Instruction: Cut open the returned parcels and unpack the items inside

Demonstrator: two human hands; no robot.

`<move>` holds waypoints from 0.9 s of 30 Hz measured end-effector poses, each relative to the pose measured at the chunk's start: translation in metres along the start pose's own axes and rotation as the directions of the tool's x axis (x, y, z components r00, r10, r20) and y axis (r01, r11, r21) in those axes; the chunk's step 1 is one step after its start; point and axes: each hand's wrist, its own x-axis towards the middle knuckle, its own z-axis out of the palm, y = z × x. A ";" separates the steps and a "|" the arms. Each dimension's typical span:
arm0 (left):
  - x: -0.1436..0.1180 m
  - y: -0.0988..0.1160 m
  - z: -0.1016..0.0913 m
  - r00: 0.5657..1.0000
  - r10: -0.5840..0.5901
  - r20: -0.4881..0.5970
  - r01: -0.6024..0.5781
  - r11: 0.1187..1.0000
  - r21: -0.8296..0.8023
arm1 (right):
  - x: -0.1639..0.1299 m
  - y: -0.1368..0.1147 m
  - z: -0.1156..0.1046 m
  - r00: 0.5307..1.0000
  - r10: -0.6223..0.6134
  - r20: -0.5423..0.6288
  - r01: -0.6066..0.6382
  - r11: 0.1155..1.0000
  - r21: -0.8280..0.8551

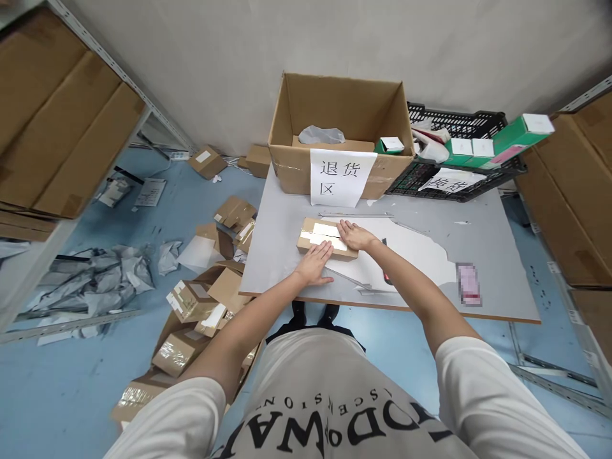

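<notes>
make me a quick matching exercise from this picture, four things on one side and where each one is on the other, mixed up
Things:
1. small taped box
2. big open carton
3. black crate
4. torn cartons

Places:
A. on the blue floor, left of the table
B. far right corner of the table
C. under the left hand and right hand
D. far edge of the table, paper sign on its front

Pairs: 1-C, 2-D, 3-B, 4-A
</notes>
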 end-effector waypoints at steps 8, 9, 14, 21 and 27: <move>0.001 -0.002 -0.001 1.000 0.022 0.016 -0.022 1.000 -0.001 | 0.001 0.004 -0.028 0.994 -0.042 0.097 0.041 0.999 0.013; 0.001 -0.002 -0.001 1.000 0.022 0.013 -0.022 1.000 -0.004 | 0.002 0.005 -0.032 0.991 -0.031 0.128 0.027 0.999 0.030; 0.001 -0.002 -0.001 1.000 0.026 0.014 -0.026 0.999 -0.024 | 0.008 0.012 -0.043 0.982 0.045 0.186 -0.062 0.994 0.090; 0.002 -0.002 -0.001 0.999 0.006 0.037 -0.004 0.999 -0.051 | 0.024 0.040 -0.047 0.954 0.264 0.142 -0.295 0.909 0.294; -0.002 -0.001 -0.001 0.999 0.017 0.048 -0.015 0.999 -0.042 | 0.034 0.065 -0.036 0.930 0.312 0.194 -0.368 0.781 0.505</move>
